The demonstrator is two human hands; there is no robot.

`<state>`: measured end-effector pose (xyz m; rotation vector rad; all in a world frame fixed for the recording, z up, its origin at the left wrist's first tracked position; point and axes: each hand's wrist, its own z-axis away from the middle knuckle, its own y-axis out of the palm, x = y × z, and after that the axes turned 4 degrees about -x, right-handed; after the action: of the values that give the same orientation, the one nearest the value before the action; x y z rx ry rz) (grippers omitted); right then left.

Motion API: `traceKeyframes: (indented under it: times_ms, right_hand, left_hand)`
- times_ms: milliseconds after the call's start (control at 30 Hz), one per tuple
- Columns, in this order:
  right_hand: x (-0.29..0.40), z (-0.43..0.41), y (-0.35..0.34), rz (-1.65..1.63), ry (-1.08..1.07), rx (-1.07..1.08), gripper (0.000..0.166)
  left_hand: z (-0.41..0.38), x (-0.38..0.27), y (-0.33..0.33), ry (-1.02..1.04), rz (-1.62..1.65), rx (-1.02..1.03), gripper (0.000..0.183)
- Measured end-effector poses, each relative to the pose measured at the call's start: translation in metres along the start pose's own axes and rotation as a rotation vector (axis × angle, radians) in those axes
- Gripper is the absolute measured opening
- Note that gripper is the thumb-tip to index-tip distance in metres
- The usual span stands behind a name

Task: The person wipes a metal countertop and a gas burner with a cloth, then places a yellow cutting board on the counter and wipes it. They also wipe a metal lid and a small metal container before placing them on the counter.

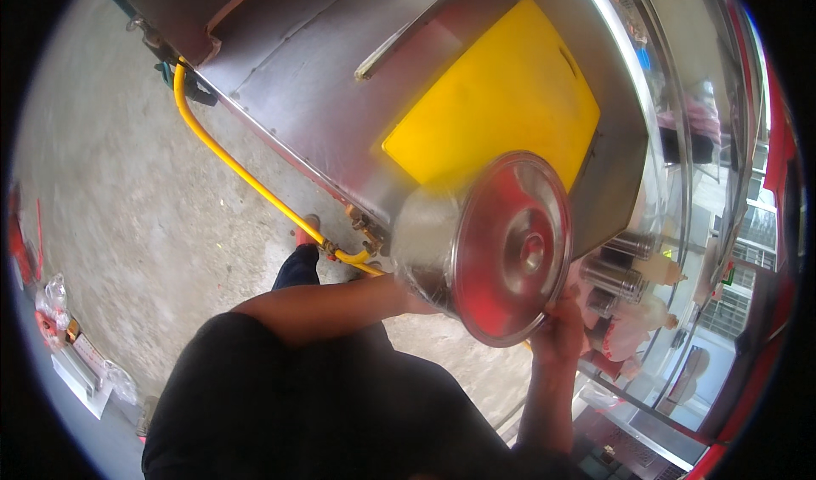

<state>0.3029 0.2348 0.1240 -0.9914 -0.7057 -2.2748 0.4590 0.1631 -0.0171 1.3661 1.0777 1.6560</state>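
A round stainless steel pot [426,244] is in front of me, tilted so that its domed metal lid [494,276] faces right. Clear plastic film seems to cling to the pot's side. My right hand [561,328] grips the rim at the lid's lower right edge. From the left, my left hand [422,304] reaches under the pot and holds it; its fingers are hidden behind the metal. Beyond the pot, a yellow cutting board [497,98] lies on a stainless steel worktop [306,98].
A yellow gas hose [239,168] runs along the worktop's front edge to a brass valve [360,219]. Metal canisters [612,279] and a squeeze bottle [660,268] stand to the right, near clear panels. A metal bar [408,31] lies on the worktop. Concrete floor [146,193] spreads left.
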Motion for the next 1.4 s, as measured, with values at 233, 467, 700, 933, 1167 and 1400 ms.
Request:
traceKeyframes:
  times_ms: [233,467,700,933,1167,1400]
  right_hand:
    - [0.000,0.001,0.009,-0.049,0.005,-0.055,0.053]
    - [0.000,-0.011,-0.020,0.337,-0.033,0.004,0.052]
    - [-0.002,0.000,-0.012,0.036,0.049,-0.044,0.063]
    - [0.004,0.015,0.017,0.104,0.037,-0.092,0.070]
    - [0.003,0.012,0.016,0.134,0.032,-0.058,0.069]
    - [0.001,0.009,0.016,0.127,0.030,-0.089,0.066]
  left_hand:
    - [0.053,-0.019,-0.005,0.549,-0.833,-0.210,0.033]
    - [0.056,-0.038,0.020,0.444,-0.030,-0.012,0.030]
    - [0.049,-0.034,-0.008,0.315,-0.103,0.119,0.033]
    - [0.018,-0.022,0.006,-0.082,0.395,0.004,0.033]
    - [-0.004,0.010,-0.002,-0.123,0.192,0.034,0.032]
    - [0.010,-0.019,0.001,-0.002,0.090,0.015,0.031]
